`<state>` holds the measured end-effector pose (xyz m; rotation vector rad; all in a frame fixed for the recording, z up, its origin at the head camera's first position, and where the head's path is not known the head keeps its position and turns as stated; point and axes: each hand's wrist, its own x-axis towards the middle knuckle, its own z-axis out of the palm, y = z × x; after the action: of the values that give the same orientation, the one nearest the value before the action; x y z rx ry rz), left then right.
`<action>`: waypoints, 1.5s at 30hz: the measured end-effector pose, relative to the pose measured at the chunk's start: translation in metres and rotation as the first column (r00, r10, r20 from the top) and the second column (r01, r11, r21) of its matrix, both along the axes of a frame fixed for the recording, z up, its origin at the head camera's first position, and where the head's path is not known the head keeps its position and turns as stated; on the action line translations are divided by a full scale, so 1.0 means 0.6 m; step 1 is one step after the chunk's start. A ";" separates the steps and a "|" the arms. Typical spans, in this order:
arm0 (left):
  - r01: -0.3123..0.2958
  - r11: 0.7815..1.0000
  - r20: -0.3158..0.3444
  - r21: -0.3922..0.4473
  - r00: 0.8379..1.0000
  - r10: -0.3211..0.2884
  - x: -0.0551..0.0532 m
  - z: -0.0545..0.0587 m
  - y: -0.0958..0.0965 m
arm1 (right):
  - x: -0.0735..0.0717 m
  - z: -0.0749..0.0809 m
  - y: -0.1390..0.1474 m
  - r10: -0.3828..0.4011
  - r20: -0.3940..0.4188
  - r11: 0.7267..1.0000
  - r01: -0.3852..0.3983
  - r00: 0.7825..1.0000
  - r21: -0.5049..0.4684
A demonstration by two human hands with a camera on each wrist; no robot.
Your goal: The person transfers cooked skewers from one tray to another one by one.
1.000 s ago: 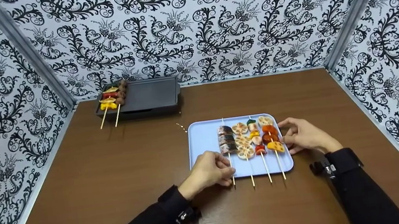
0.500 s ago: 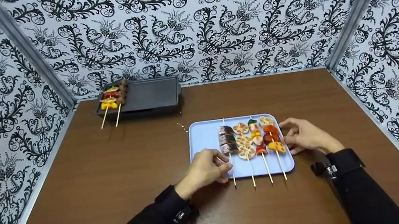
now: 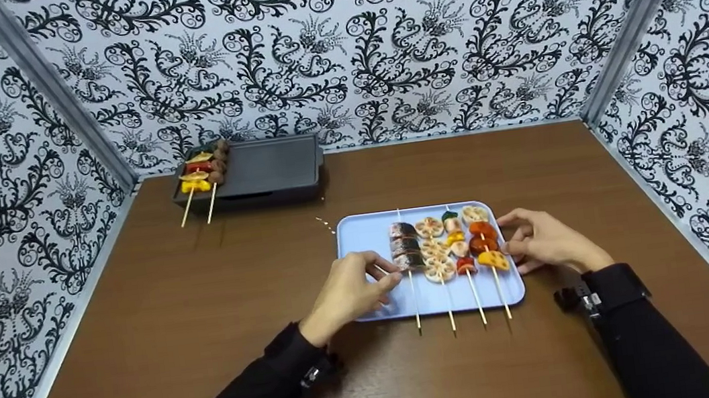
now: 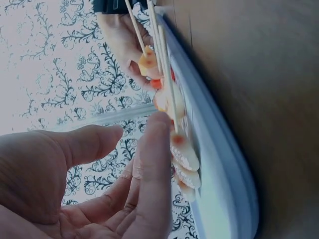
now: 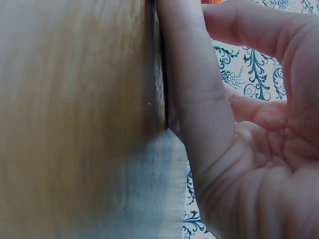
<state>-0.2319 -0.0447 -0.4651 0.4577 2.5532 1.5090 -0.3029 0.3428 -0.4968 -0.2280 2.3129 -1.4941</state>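
In the head view my left hand (image 3: 352,287) hovers over the left front part of a light blue tray (image 3: 358,232). It is beside a fish skewer (image 3: 406,247) and holds nothing; the left wrist view has a gap between its thumb and fingers. My right hand (image 3: 552,242) grips the tray's right edge, with the thumb at the rim; the exact contact is hidden. Also on the tray, from left to right, are a lotus root skewer (image 3: 435,250), a mixed skewer (image 3: 458,240) and a skewer of orange and yellow pieces (image 3: 487,247). Their sticks overhang the front rim.
A dark grey grill plate (image 3: 272,162) stands at the back left of the brown table (image 3: 218,297). On its left side lie a vegetable skewer (image 3: 195,171) and a meatball skewer (image 3: 218,165), sticks overhanging its front. Patterned walls (image 3: 337,59) enclose the table.
My left hand has drawn back from the fish skewer's stick, up and to the left, and its fingers have loosened. The right hand and the tray have stayed in place.
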 end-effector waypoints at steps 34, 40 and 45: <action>-0.387 0.902 -0.430 -0.193 0.859 0.276 -0.074 0.076 -0.165 | -0.004 0.007 0.003 0.011 0.000 1.000 -0.011 1.000 0.023; -0.468 0.851 -0.429 -0.239 0.837 0.340 -0.085 0.090 -0.204 | -0.003 0.009 0.000 0.011 -0.003 1.000 -0.011 1.000 0.024; -0.509 0.820 -0.458 -0.263 0.813 0.359 -0.098 0.094 -0.239 | 0.001 0.006 -0.001 0.014 0.006 1.000 -0.014 1.000 0.016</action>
<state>-0.2905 -0.1884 -0.4089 0.1099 3.3620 1.0516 -0.3020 0.3421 -0.4930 -0.2344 2.3127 -1.4676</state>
